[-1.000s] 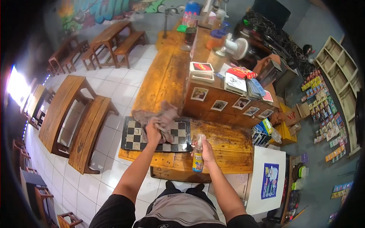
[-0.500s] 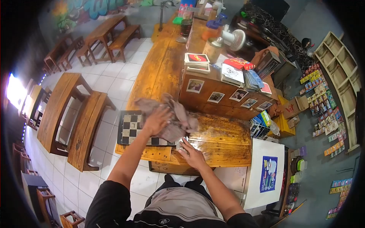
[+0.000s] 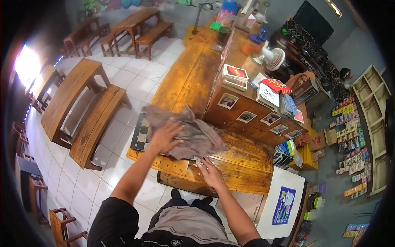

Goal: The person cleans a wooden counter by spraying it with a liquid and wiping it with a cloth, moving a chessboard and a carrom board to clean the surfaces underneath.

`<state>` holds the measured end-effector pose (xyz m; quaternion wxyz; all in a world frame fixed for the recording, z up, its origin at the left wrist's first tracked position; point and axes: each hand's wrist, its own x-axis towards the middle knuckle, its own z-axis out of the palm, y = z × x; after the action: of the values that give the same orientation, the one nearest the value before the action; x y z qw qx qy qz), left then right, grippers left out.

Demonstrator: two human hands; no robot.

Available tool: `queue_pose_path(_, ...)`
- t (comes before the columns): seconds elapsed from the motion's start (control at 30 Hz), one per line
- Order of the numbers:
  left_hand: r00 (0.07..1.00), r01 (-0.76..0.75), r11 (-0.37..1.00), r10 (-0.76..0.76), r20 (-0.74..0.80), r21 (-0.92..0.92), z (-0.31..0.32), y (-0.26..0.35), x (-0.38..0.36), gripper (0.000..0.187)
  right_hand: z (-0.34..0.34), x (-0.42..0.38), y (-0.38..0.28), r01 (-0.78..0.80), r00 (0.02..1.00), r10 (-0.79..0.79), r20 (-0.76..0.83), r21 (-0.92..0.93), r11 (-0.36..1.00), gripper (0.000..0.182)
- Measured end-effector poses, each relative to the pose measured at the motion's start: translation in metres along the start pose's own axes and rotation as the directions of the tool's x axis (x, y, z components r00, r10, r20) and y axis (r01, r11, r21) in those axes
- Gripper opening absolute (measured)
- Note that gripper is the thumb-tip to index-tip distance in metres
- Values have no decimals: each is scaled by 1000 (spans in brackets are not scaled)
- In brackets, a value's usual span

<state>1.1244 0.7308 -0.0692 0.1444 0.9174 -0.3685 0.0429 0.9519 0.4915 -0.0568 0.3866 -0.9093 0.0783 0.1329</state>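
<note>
My left hand [image 3: 166,136] lies with fingers spread on a crumpled grey-brown cloth [image 3: 193,136]. The cloth covers most of a black-and-white checkered board [image 3: 142,133], whose left part shows on the wooden counter [image 3: 242,158]. Near the board's lower right corner, my right hand [image 3: 210,171] is closed on a small pale item at its fingertips, too small to name. Wet-looking, dark patches mark the counter to the right of the cloth.
Uno cards [image 3: 235,74] and a white fan [image 3: 273,57] stand on the raised wooden shelf. A white board with a blue label [image 3: 284,206] is at the right. Wooden benches [image 3: 96,127] and tables stand at the left.
The view has shifted and tilted. The cloth is spread wider to the right and covers more of the checkered board. My left hand is still on it, and my right hand remains by the board's edge.
</note>
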Motion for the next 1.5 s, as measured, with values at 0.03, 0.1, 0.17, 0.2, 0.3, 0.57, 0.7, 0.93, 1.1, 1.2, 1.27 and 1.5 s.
queue_pose_path(0.03, 997, 78, 997, -77, -23, 16, -7, -19, -12, 66, -3, -2, -4, 25, 1000, -25, 9, 30, 999, 57)
queue_pose_path(0.1, 966, 255, 966, -253, -63, 40, -23, -51, -40, 67, -2, -4, -1, 66, 998, -66, 6, 42, 997, 55)
queue_pose_path(0.17, 936, 348, 936, -343, -83, 49, -32, -67, -54, 68, -3, -4, 1, 57, 998, -57, 11, 27, 998, 55)
queue_pose_path(0.2, 874, 481, 877, -477, -91, 26, -32, -71, -59, 70, -3, -3, 1, 54, 998, -54, 23, 15, 998, 55)
queue_pose_path(0.3, 790, 578, 798, -599, -127, -171, -12, -83, -78, 72, -5, -4, -1, 45, 998, -46, 42, 18, 999, 55)
queue_pose_path(0.57, 790, 479, 720, -603, -111, -503, -8, -69, -101, 65, -13, -10, 21, 104, 995, -104, -4, -59, 993, 54)
queue_pose_path(0.7, 727, 454, 605, -676, -120, -654, 8, -94, -131, 43, -22, -20, 25, 92, 996, -89, 25, -134, 987, 57)
queue_pose_path(0.93, 370, 599, 507, -862, -348, -619, -25, -128, -167, 32, -29, -23, 15, 3, 1000, -3, -5, 97, 995, 53)
queue_pose_path(1.1, 464, 822, 434, -886, -10, -369, -57, -102, -118, 70, -28, 19, 33, -17, 954, 112, -280, 320, 947, 64)
queue_pose_path(1.2, 530, 838, 486, -832, 163, -247, -63, -84, -94, 77, -41, 48, 26, -45, 947, 123, -298, 257, 965, 77)
queue_pose_path(1.27, 577, 814, 527, -781, 239, -244, -57, -89, -89, 79, -52, 65, 18, -210, 973, 221, -61, 155, 965, 84)
queue_pose_path(1.5, 669, 616, 139, -612, 421, -776, -27, -112, -108, 57, -52, 81, 29, -291, 954, 274, 119, 161, 943, 89)
